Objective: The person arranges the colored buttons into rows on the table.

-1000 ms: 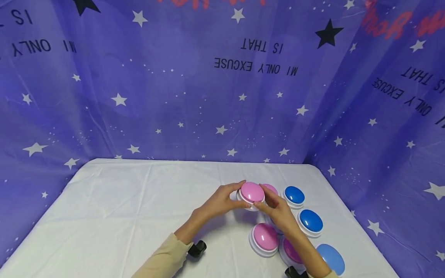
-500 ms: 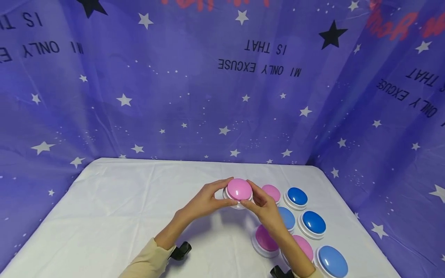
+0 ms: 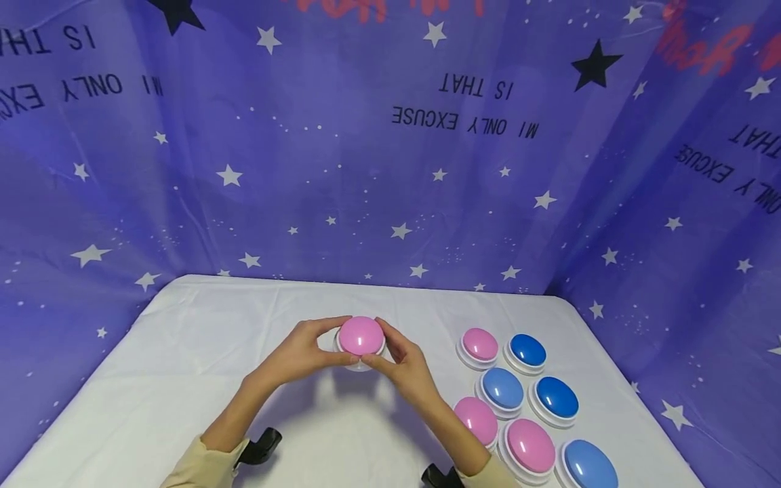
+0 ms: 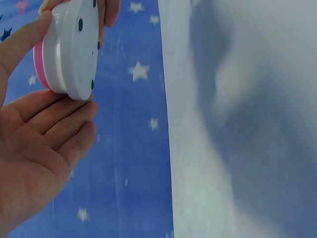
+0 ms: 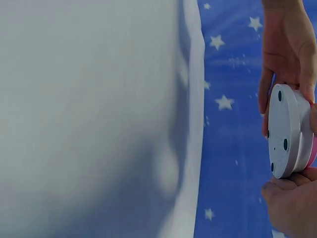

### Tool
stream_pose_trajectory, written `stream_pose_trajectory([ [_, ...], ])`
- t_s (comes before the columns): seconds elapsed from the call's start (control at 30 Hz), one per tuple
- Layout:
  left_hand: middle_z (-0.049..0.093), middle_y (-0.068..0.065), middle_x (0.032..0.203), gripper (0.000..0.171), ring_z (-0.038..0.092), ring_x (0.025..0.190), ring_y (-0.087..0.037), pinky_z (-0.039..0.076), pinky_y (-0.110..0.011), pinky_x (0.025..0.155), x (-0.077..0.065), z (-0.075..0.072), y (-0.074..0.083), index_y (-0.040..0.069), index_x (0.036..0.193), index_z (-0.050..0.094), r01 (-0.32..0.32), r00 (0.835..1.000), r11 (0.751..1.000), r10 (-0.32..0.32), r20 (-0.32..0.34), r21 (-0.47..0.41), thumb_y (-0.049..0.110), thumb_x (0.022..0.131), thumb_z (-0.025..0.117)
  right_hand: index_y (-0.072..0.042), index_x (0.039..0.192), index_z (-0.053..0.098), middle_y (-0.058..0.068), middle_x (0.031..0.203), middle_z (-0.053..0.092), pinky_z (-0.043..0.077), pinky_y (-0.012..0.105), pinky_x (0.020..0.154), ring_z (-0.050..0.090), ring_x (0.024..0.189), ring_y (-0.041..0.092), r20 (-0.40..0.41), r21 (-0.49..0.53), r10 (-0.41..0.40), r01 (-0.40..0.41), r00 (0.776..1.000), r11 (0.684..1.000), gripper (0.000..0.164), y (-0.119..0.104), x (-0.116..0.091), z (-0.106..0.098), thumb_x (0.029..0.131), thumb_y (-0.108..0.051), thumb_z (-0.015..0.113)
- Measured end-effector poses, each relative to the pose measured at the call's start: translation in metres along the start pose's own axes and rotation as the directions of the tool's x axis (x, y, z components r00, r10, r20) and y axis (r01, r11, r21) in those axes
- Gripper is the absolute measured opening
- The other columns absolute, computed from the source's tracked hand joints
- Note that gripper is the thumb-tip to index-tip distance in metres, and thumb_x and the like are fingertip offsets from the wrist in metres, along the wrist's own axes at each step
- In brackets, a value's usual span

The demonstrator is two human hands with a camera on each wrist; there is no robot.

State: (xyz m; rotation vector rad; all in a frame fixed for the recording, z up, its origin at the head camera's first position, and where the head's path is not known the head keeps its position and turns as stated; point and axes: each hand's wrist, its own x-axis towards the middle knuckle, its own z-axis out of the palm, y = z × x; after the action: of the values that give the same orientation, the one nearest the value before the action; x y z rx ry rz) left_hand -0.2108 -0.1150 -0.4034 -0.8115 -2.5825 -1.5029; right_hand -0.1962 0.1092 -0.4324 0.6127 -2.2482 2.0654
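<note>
Backdrop (image 3: 342, 169), spanning left to right behind your work: purple-blue cloth printed with white stars, black stars and inverted black lettering. Desk (image 3: 140, 407), before it: covered in white cloth, lightly creased.

Left sleeve (image 3: 198, 468): beige, at your forearm. Left wrist device (image 3: 259, 447): black, just beyond the cuff.

Left hand (image 3: 299, 352): yours, pinching the left side of the held button between thumb and fingers.

Held button (image 3: 361, 335): pink dome on a white base, raised above your desk, between your two hands, well apart from the other buttons. Its underside, white with small dark round feet, shows in both your wrist views.

Right hand (image 3: 410, 373): yours, pinching the right side of the same button, thumb in front, its tip near the left one.

Right wrist device (image 3: 441, 476): black, cut by the lower edge of your head view. Right sleeve (image 3: 488, 474): beige.

Buttons at your right, seven, all white-based, dome up on the desk: near pink button (image 3: 478, 420), partly behind your right forearm; far pink button (image 3: 480, 344); middle light-blue button (image 3: 503, 388); far dark-blue button (image 3: 527, 350); front pink button (image 3: 531, 445); second dark-blue button (image 3: 556, 396); front light-blue button (image 3: 588, 464), cut by the lower edge.
</note>
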Motion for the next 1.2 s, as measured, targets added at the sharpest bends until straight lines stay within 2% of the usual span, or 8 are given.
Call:
stream_pose_trajectory([
  [0.23, 0.067, -0.001, 0.123, 0.065, 0.055, 0.124, -0.03, 0.04, -0.06, 0.1, -0.032, -0.042, -0.016, 0.01, 0.128, 0.066, 0.044, 0.999, 0.992, -0.041, -0.024, 0.115, 0.044, 0.075, 0.085, 0.001, 0.146, 0.044, 0.012, 0.148, 0.046, 0.027, 0.033, 0.113, 0.037, 0.14, 0.019, 0.078, 0.005, -0.004, 0.004, 0.997, 1.0, 0.066, 0.007, 0.015, 0.052, 0.088, -0.007, 0.075],
  [0.4, 0.068, -0.005, 0.123, 0.065, 0.054, 0.124, -0.037, 0.039, -0.063, 0.099, -0.05, -0.066, -0.027, 0.006, 0.127, 0.067, 0.058, 0.998, 0.987, -0.052, -0.041, 0.15, 0.04, 0.075, 0.087, 0.0, 0.145, 0.046, 0.01, 0.148, 0.047, 0.028, 0.036, 0.113, 0.037, 0.14, 0.02, 0.095, -0.024, -0.011, 0.014, 0.995, 1.0, 0.066, 0.015, 0.023, 0.085, 0.088, -0.012, 0.076],
  [0.57, 0.067, -0.01, 0.123, 0.063, 0.055, 0.122, -0.039, 0.041, -0.062, 0.099, -0.069, -0.085, -0.043, 0.002, 0.126, 0.066, 0.056, 0.998, 0.985, -0.049, -0.05, 0.16, 0.033, 0.075, 0.087, 0.0, 0.144, 0.048, 0.007, 0.145, 0.05, 0.031, 0.034, 0.112, 0.041, 0.137, 0.017, 0.109, -0.104, 0.005, 0.007, 0.994, 0.995, 0.068, 0.023, 0.03, 0.115, 0.086, -0.018, 0.079],
  [0.73, 0.067, -0.007, 0.123, 0.061, 0.058, 0.12, -0.03, 0.045, -0.054, 0.098, -0.088, -0.103, -0.065, 0.004, 0.126, 0.067, 0.095, 0.994, 0.974, -0.083, -0.068, 0.205, 0.032, 0.075, 0.087, -0.003, 0.143, 0.052, 0.002, 0.14, 0.055, 0.034, 0.033, 0.11, 0.046, 0.132, 0.013, 0.129, -0.223, 0.018, 0.011, 0.991, 0.975, 0.068, 0.027, 0.039, 0.145, 0.084, -0.024, 0.081],
  [0.87, 0.067, -0.007, 0.124, 0.059, 0.056, 0.12, -0.019, 0.047, -0.035, 0.099, -0.098, -0.113, -0.082, 0.005, 0.127, 0.067, 0.113, 0.993, 0.973, -0.102, -0.065, 0.199, 0.029, 0.076, 0.087, -0.004, 0.141, 0.054, 0.002, 0.137, 0.057, 0.037, 0.032, 0.108, 0.049, 0.13, 0.013, 0.131, -0.296, 0.039, 0.002, 0.991, 0.955, 0.069, 0.03, 0.045, 0.164, 0.082, -0.026, 0.083],
  [1.0, 0.067, -0.008, 0.125, 0.058, 0.053, 0.121, -0.013, 0.042, -0.016, 0.095, -0.104, -0.115, -0.097, 0.004, 0.127, 0.066, 0.12, 0.993, 0.981, -0.115, -0.041, 0.154, 0.026, 0.077, 0.086, -0.004, 0.138, 0.057, 0.001, 0.132, 0.062, 0.039, 0.028, 0.105, 0.053, 0.125, 0.012, 0.139, -0.354, 0.063, -0.01, 0.988, 0.935, 0.068, 0.033, 0.047, 0.172, 0.08, -0.025, 0.085],
  [1.2, 0.065, -0.013, 0.128, 0.062, 0.051, 0.122, -0.007, 0.037, -0.011, 0.096, -0.099, -0.11, -0.109, -0.001, 0.129, 0.063, 0.086, 0.996, 0.99, -0.085, -0.014, 0.112, 0.027, 0.078, 0.085, -0.008, 0.129, 0.064, -0.001, 0.12, 0.069, 0.044, 0.025, 0.098, 0.06, 0.114, 0.01, 0.125, -0.438, 0.043, 0.016, 0.991, 0.899, 0.059, 0.036, 0.05, 0.172, 0.076, -0.023, 0.087],
])
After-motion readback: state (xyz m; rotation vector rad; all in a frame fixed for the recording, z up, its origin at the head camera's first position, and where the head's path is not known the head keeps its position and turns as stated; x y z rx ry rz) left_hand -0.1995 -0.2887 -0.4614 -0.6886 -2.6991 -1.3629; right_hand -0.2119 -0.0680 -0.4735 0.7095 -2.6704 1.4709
